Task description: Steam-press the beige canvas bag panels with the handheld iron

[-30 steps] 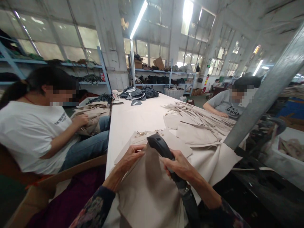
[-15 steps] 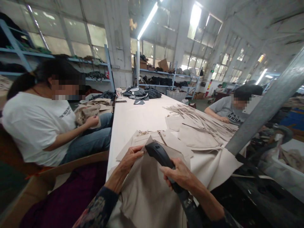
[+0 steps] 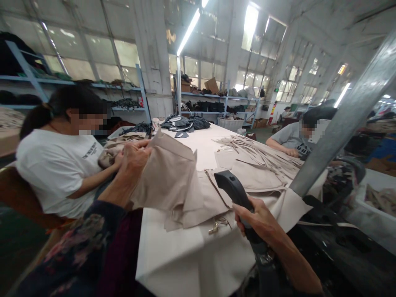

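My left hand (image 3: 136, 159) is raised at the left of the table, its fingers closed on the upper edge of a beige fabric piece (image 3: 167, 173). The cloth hangs in folds over the table edge, apart from the tool. In my right hand (image 3: 260, 218) is a black handheld trimmer (image 3: 233, 187), shaped like a hair clipper, with a hose-like part running down from its handle. Its head points up and left above more beige pieces (image 3: 210, 198). A gold-coloured metal clasp (image 3: 213, 229) lies on the white table (image 3: 173, 255) between my hands.
A co-worker in white (image 3: 58, 173) sits close at the left; another in grey (image 3: 287, 136) is across the table. A pile of beige straps (image 3: 260, 154) and dark pieces (image 3: 182, 123) lie farther back. A slanting metal post (image 3: 337, 123) rises at the right.
My left hand has lifted the beige piece up and to the left, away from the trimmer head. The trimmer has shifted right in my right hand. The metal clasp below has come into view.
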Demonstrator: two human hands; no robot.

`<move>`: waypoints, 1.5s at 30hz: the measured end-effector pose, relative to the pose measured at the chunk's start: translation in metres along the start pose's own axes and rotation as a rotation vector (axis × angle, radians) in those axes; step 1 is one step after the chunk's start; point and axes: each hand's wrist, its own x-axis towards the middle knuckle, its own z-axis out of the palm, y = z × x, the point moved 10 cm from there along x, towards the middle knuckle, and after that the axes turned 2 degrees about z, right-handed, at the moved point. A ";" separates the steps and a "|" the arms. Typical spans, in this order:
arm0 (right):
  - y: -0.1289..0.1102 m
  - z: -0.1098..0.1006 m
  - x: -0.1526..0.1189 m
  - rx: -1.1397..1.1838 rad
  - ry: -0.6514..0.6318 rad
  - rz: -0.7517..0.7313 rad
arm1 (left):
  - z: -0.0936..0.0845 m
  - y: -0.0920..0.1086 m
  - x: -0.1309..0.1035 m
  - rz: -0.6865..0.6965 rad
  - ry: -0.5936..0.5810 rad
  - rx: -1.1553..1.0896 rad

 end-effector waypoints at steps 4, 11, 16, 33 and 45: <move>0.005 -0.011 -0.013 0.003 0.025 -0.001 | 0.026 0.088 -0.002 0.456 -0.029 0.383; 0.031 -0.019 -0.042 -0.051 0.007 0.105 | 0.171 0.018 -0.141 0.545 -0.649 0.629; 0.052 -0.023 -0.054 -0.064 0.005 0.148 | 0.200 -0.056 -0.245 0.484 -0.933 0.697; 0.078 0.064 -0.023 -0.079 -0.243 0.222 | 0.120 -0.104 -0.211 0.200 -0.375 0.464; 0.065 0.084 0.008 -0.158 -0.220 0.210 | 0.123 -0.100 -0.214 0.222 -0.410 0.583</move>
